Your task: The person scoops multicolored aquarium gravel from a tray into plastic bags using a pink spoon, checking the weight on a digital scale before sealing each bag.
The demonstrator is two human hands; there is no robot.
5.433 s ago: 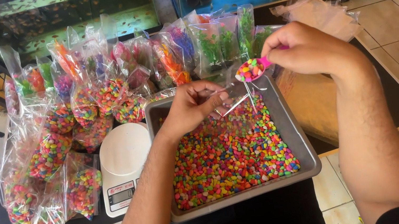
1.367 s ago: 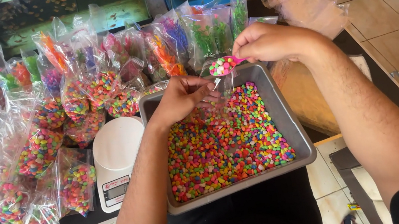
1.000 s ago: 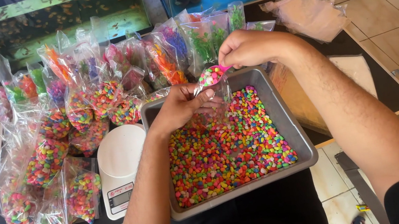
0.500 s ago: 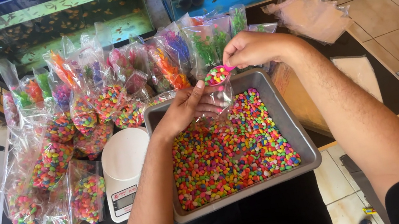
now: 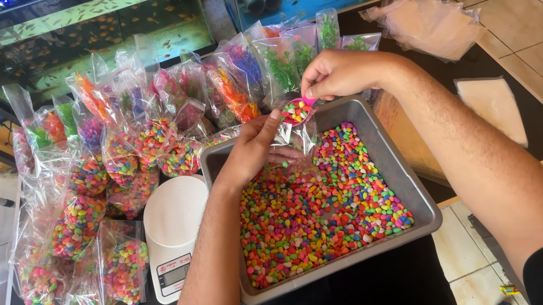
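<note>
My right hand (image 5: 339, 73) grips a small pink scoop (image 5: 297, 110) heaped with multicoloured gravel, held over the far end of the grey metal tray (image 5: 406, 175). My left hand (image 5: 253, 149) holds open a clear plastic bag (image 5: 300, 138) right under the scoop, its fingers pinching the bag's mouth. The tray is filled with bright coloured pebbles (image 5: 317, 210).
Several filled clear bags of gravel (image 5: 82, 219) and bags with plastic plants (image 5: 285, 56) crowd the dark table's left and back. A white digital scale (image 5: 174, 233) sits left of the tray. Empty clear bags (image 5: 429, 22) lie at the right. Fish tanks (image 5: 84, 26) stand behind.
The scoop has come down from higher above the tray to the bag's mouth. My left hand has drawn the bag closer under it.
</note>
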